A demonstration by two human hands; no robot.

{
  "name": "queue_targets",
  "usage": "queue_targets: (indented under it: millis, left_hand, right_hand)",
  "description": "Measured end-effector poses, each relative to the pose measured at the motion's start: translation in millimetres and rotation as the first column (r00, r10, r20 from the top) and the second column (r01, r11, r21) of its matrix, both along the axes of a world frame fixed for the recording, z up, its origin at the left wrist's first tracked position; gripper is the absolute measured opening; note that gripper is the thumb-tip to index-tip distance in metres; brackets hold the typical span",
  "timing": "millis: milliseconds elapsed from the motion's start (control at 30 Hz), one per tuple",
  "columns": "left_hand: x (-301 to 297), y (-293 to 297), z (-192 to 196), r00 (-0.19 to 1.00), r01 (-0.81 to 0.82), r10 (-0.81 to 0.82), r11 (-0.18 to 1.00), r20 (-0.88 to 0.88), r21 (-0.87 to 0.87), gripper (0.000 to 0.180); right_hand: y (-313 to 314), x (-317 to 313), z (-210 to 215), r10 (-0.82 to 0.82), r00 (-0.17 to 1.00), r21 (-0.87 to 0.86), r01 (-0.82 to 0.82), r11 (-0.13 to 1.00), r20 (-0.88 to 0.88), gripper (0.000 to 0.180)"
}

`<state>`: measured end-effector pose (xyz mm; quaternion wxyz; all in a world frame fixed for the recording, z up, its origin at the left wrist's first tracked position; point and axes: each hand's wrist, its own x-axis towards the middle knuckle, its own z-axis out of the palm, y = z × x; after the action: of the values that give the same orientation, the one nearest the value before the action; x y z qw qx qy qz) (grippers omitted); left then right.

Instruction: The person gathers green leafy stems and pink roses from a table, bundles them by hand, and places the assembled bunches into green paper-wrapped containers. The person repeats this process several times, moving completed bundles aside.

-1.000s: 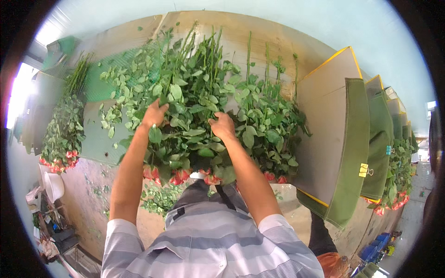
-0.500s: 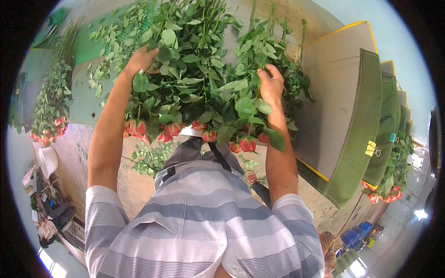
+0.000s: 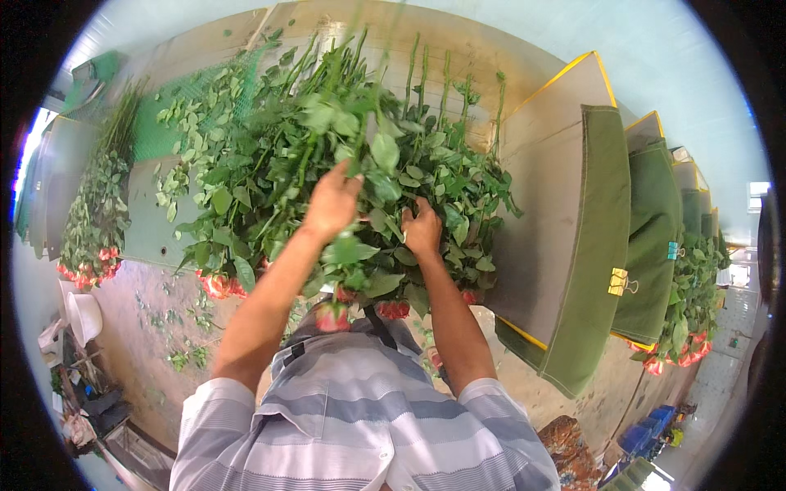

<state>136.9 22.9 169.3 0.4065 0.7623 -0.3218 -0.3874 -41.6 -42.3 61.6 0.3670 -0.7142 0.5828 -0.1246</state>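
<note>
both hands, the left hand (image 3: pixel 332 200) and right hand (image 3: pixel 423 229), grasp stems within the rose bunch (image 3: pixel 344 180). blooms (image 3: pixel 393 309) overhang the table edge (image 3: pixel 155 258) nearest the person; a loosened hold could probably drop stems or strip leaves.

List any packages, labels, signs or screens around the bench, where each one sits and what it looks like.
Screens, signs: none in view.
Label: small yellow tag with a clip, on the lower edge of the nearest green cloth, right of the roses.
Second clip tag: small, bluish, on the next green cloth behind; too small to tell more.
Packages: blue crates on the floor, lower right.
</note>
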Motion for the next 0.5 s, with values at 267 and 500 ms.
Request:
queue_targets:
  millis: [267, 500]
  left_hand:
    - [-39.0, -44.2, -93.7, 0.976, 0.050, -0.097, 0.971, 0.196, 0.234, 0.049]
    - [-41.7, -41.3, -123.2, 0.939, 0.079, -0.130, 0.982, 0.318, 0.169, 0.051]
  right_hand:
    - [2.0, -1.2, -14.6, -0.094, 0.995, 0.102, 0.090, 0.991, 0.035, 0.045]
    - [1.4, 2.0, -10.6, -0.070, 0.997, 0.104, 0.065, 0.992, 0.039, 0.045]
